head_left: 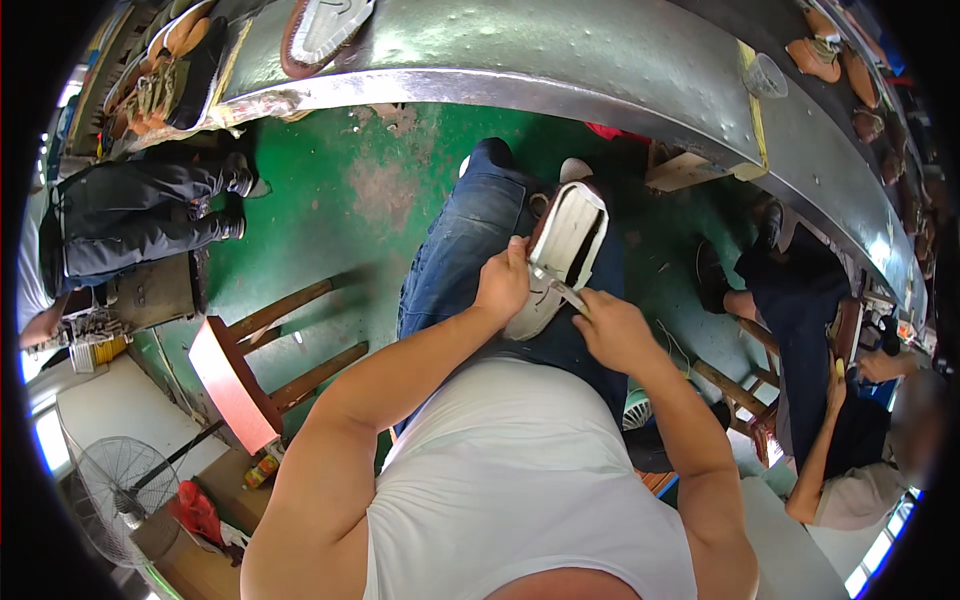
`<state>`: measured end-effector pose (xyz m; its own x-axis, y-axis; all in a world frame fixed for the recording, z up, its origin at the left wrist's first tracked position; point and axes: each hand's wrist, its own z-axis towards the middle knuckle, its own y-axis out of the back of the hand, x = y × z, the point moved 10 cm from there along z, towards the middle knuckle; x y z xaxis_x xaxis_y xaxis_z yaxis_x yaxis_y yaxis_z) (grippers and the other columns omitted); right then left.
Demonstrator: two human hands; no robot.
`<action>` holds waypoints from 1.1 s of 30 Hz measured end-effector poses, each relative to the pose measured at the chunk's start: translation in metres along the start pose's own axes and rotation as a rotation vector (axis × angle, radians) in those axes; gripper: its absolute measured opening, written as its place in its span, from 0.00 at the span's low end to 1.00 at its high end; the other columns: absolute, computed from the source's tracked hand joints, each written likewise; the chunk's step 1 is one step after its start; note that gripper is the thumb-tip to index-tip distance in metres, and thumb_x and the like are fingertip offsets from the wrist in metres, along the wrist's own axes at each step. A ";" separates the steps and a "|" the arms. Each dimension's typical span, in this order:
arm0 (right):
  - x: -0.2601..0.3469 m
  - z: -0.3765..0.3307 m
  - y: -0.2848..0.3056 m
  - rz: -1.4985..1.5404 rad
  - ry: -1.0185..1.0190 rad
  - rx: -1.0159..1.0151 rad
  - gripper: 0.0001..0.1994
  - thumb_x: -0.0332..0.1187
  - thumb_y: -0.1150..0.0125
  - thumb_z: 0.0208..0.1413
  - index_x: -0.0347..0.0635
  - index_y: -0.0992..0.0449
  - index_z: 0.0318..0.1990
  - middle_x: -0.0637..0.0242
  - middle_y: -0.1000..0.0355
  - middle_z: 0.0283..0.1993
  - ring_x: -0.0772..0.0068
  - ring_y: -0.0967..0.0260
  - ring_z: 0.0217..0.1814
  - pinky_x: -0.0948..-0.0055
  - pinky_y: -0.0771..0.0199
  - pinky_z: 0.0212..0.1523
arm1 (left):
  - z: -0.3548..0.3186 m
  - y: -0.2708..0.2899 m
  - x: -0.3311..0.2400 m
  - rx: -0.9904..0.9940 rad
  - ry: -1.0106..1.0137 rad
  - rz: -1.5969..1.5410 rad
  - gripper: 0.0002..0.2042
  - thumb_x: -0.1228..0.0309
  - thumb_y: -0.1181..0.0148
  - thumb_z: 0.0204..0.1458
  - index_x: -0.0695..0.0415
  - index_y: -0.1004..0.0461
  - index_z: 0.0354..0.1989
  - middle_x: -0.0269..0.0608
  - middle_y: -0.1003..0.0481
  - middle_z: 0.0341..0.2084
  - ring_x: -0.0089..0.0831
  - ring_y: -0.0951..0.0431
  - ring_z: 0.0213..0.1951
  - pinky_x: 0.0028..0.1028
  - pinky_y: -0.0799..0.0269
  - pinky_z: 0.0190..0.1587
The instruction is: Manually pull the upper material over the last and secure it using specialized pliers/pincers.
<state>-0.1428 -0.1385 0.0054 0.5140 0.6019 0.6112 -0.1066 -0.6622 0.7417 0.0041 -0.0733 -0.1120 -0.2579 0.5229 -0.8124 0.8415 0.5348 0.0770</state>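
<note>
A shoe (572, 235) lies bottom-up on my lap, with a whitish underside, a dark slot toward one end and a brown upper along its left edge. My left hand (505, 280) is closed on the shoe's left side, its thumb pointing up along the edge. In my right hand (612, 328) I grip a slim hand tool (565, 291) with a pale handle. Its metal end rests at or just over the underside, close to my left fingers. The tool's exact kind cannot be made out.
A long metal-topped bench (480, 45) curves across the front, bearing another upturned shoe (325, 35) and a clear cup (765, 77). Shoe parts (160, 85) lie at far left. A wooden stool (235, 385) and a fan (125, 495) stand left. Co-workers sit on both sides.
</note>
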 end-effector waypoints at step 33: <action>-0.114 -0.064 -0.034 0.844 -0.241 -0.524 0.18 0.34 0.44 0.64 0.32 0.33 0.56 0.66 0.27 0.44 0.75 0.28 0.44 0.74 0.28 0.47 | -0.103 0.046 -0.198 0.171 -0.741 0.714 0.35 0.74 0.31 0.42 0.58 0.41 0.60 0.60 0.22 0.41 0.54 0.19 0.39 0.40 0.22 0.43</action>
<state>-0.2524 -0.1565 -0.0719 0.2500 -0.1142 0.9615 -0.8424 -0.5152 0.1579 0.0454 -0.0838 0.1122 0.6336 0.1116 -0.7656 0.7545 0.1298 0.6434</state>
